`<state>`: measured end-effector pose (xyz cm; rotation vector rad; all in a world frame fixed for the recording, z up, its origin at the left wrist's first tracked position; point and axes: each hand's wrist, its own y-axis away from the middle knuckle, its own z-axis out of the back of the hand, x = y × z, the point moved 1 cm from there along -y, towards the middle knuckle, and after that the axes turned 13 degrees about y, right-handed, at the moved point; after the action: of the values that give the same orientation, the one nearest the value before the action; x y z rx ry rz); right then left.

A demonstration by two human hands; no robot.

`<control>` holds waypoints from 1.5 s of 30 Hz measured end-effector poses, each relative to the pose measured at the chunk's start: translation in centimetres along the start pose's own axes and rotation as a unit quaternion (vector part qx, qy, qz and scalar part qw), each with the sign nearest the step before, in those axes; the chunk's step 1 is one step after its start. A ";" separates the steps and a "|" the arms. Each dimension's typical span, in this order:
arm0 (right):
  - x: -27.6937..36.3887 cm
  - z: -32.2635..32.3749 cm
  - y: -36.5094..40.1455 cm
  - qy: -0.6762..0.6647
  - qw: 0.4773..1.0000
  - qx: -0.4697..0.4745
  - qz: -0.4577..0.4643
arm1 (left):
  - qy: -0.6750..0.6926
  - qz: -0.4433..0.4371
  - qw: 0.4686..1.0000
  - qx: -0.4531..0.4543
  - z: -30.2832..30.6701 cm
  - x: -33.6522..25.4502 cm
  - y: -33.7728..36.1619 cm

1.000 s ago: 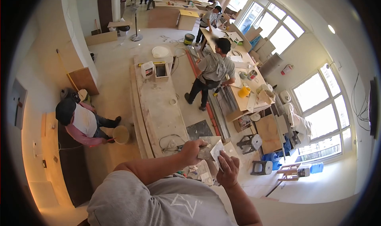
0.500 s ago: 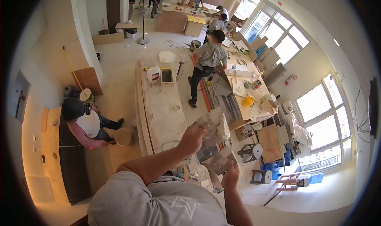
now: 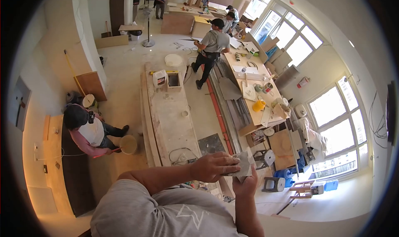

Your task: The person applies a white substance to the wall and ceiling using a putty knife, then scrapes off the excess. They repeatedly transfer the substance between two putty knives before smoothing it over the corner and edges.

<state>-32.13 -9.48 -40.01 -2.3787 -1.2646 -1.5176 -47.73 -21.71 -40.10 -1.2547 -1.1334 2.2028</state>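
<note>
My left hand (image 3: 215,166) reaches across in front of my chest, its fingers closed on a wide flat putty knife (image 3: 240,165). Just right of it, my right hand (image 3: 246,183) is closed on a second putty knife (image 3: 250,157). The two blades overlap and seem to touch; their handles are hidden in my hands. Whitish putty marks the blades, but how much cannot be made out. Below my left hand lies the cluttered near end of a long, dusty workbench (image 3: 172,129).
A person (image 3: 93,133) on the left holds a stick in a bucket (image 3: 129,144). Another person (image 3: 212,50) stands beyond the workbench, near a cluttered table (image 3: 253,112). Stools (image 3: 273,185) stand at right. Red pipes (image 3: 218,116) lie along the floor.
My left hand has moved down and right, bringing its putty knife against the other one. The blades were apart, with thick white putty on the left one. The person beyond the bench has moved farther back.
</note>
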 end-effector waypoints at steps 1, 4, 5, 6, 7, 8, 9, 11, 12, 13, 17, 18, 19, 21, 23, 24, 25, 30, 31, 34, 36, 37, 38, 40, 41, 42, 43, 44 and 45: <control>-0.1 0.1 0.0 -0.006 1.000 -0.003 -0.004 | -0.016 -0.001 1.000 0.007 0.1 0.2 0.0; -2.2 3.6 -1.4 0.186 0.979 -0.018 0.083 | -0.043 0.004 0.999 0.020 0.0 0.7 0.8; -2.2 3.7 -1.5 0.185 0.979 -0.023 0.081 | -0.043 0.008 0.999 0.020 0.0 0.9 0.9; -1.5 1.7 -0.7 0.088 0.995 -0.030 0.032 | -0.042 0.012 0.999 0.021 0.0 1.1 1.1; -0.9 0.3 -0.2 -0.011 0.999 -0.035 -0.019 | -0.038 0.009 0.999 0.023 0.1 1.2 1.1; -0.7 -0.2 0.2 -0.004 0.999 -0.050 -0.018 | -0.033 0.009 0.999 0.023 0.1 1.1 1.2; -0.6 -0.7 0.2 0.005 0.998 -0.060 -0.018 | -0.033 0.009 0.999 0.020 0.2 1.2 1.3; -0.9 -1.1 -0.1 0.015 0.998 -0.054 -0.015 | -0.034 -0.004 0.999 0.024 0.3 1.5 1.5; -0.9 -0.7 -0.3 0.015 0.999 -0.040 -0.012 | -0.036 -0.006 0.999 0.022 0.4 1.6 1.6; -1.0 -0.1 -0.3 0.018 0.999 -0.027 -0.011 | -0.024 0.005 0.999 0.020 0.5 1.6 1.7; -2.1 1.7 -0.9 0.468 0.863 -0.011 0.189 | -0.030 0.003 1.000 0.003 0.2 1.9 2.8; -2.0 0.8 -0.8 0.267 0.957 -0.056 0.100 | -0.038 0.010 0.999 -0.002 0.1 1.9 3.1; -2.2 1.7 -1.1 0.369 0.917 -0.048 0.146 | -0.044 0.013 0.999 -0.004 0.0 2.1 3.3; -2.0 1.9 -1.8 0.211 0.974 -0.043 0.068 | -0.048 0.020 0.998 -0.017 0.2 2.5 3.7; -1.8 2.3 -2.5 0.056 0.998 -0.032 -0.005 | -0.055 0.052 0.997 -0.021 0.3 3.0 4.4; -1.8 2.2 -2.5 -0.018 0.999 -0.017 -0.041 | -0.057 0.070 0.996 -0.022 0.3 3.2 4.9; -1.6 2.1 -2.5 -0.003 0.998 -0.031 -0.045 | -0.065 0.087 0.994 -0.014 0.3 3.4 5.4; 0.4 0.0 -1.6 0.060 0.998 0.003 -0.028 | -0.118 0.155 0.980 0.046 1.1 6.1 8.9; 0.6 -0.3 -1.7 0.071 0.997 0.024 -0.017 | -0.118 0.190 0.974 0.021 1.6 6.2 9.0; 0.4 0.5 -1.8 0.182 0.980 0.074 -0.034 | 0.062 0.439 0.867 -0.230 3.8 4.6 6.0; -0.2 1.1 -2.0 0.109 0.982 0.109 -0.110 | 0.144 0.460 0.827 -0.288 4.0 6.6 5.0; -0.8 0.5 -1.3 0.164 0.976 0.104 -0.104 | 0.212 0.470 0.804 -0.298 4.1 6.8 4.1; -1.2 0.6 -1.1 0.154 0.974 0.108 -0.127 | 0.282 0.478 0.774 -0.306 4.1 6.6 3.5; -1.8 0.7 -0.5 0.134 0.969 0.116 -0.173 | 0.379 0.492 0.735 -0.274 3.9 5.3 2.3; -2.1 0.7 -0.5 0.091 0.965 0.140 -0.205 | 0.400 0.504 0.724 -0.248 3.3 5.4 2.2; -2.2 0.5 -0.4 0.047 0.957 0.165 -0.233 | 0.420 0.513 0.715 -0.221 3.0 5.5 2.0; -2.3 0.3 -0.4 0.068 0.961 0.152 -0.220 | 0.357 0.535 0.750 -0.158 3.0 5.3 2.6; -2.2 0.0 -0.1 0.089 0.965 0.139 -0.206 | 0.328 0.542 0.763 -0.132 2.9 5.4 2.9; -2.0 -0.3 0.1 0.110 0.967 0.125 -0.192 | 0.299 0.548 0.774 -0.106 3.0 5.4 3.2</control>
<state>-32.62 -10.94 -41.40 -1.8293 -1.8093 -1.5407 -52.92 -21.59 -44.74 -2.9857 -0.3515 1.9319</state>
